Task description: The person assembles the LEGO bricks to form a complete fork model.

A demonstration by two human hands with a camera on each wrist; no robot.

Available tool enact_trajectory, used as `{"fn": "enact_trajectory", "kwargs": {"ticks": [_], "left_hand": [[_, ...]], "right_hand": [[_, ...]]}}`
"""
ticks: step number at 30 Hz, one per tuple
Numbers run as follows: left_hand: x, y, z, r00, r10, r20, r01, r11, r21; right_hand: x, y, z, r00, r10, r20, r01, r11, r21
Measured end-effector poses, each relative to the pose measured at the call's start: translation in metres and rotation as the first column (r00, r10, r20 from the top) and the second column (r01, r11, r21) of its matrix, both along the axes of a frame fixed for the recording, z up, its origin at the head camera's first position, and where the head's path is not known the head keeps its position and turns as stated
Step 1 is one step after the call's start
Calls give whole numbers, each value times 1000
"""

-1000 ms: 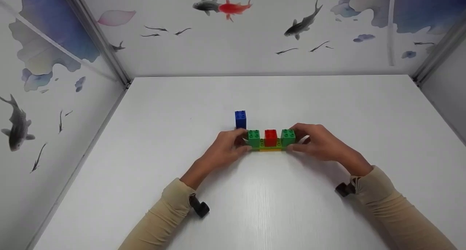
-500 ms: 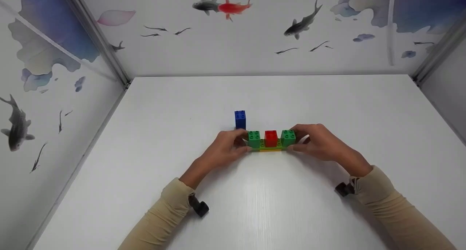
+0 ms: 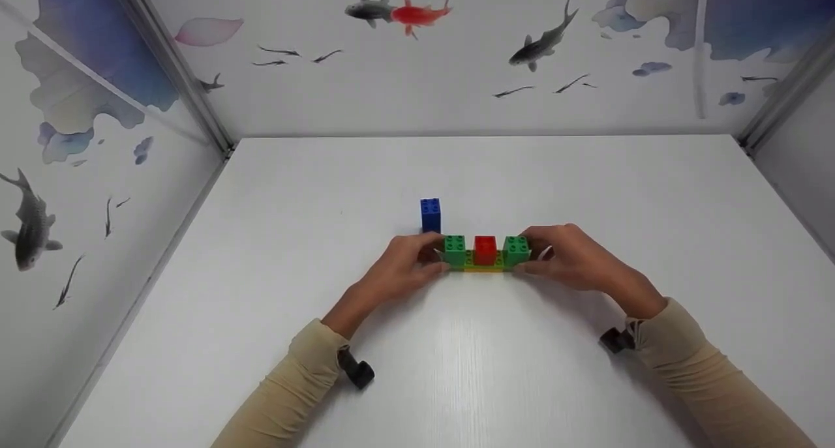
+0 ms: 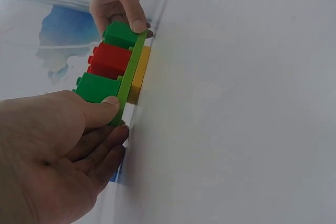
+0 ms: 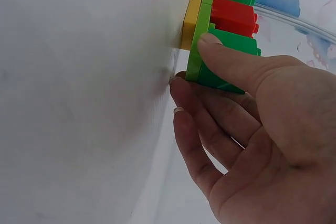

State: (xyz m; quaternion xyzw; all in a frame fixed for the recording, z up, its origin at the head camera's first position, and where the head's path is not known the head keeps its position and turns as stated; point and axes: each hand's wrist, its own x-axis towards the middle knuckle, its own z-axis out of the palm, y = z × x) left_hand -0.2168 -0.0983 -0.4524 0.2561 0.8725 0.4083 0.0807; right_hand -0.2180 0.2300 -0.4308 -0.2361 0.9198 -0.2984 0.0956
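Note:
A toy building-brick assembly lies crosswise between my hands in the head view. Its base is a yellow brick [image 4: 139, 77], topped by a longer light-green layer [image 5: 198, 38] that overhangs at both ends. On top sit a left green brick [image 3: 455, 250], a red brick [image 3: 485, 250] in the middle and a right green brick [image 3: 516, 249]. My left hand [image 3: 408, 265] pinches the left end between thumb and fingers. At the right end, my right hand [image 3: 574, 260] pinches likewise, thumb against the near side. Some fingertips are hidden behind the bricks.
A blue brick block [image 3: 430, 214] stands upright on the white table [image 3: 456, 363], just beyond my left hand. Walls with painted fish enclose the table at the back [image 3: 443, 109] and sides. A small black device [image 3: 357, 370] is strapped at each wrist.
The brick assembly and both hands have shifted very slightly toward the person. Both hands keep the same grip, and the blue block stays in place.

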Motion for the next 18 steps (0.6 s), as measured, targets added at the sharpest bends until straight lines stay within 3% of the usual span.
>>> {"fn": "enact_trajectory", "kwargs": {"ticks": [18], "left_hand": [[2,0,2,1000,-6,-3,6,999,-53]], "right_hand": [[1,-1,-2,999,5,-41,-6,1000,-13]]}}
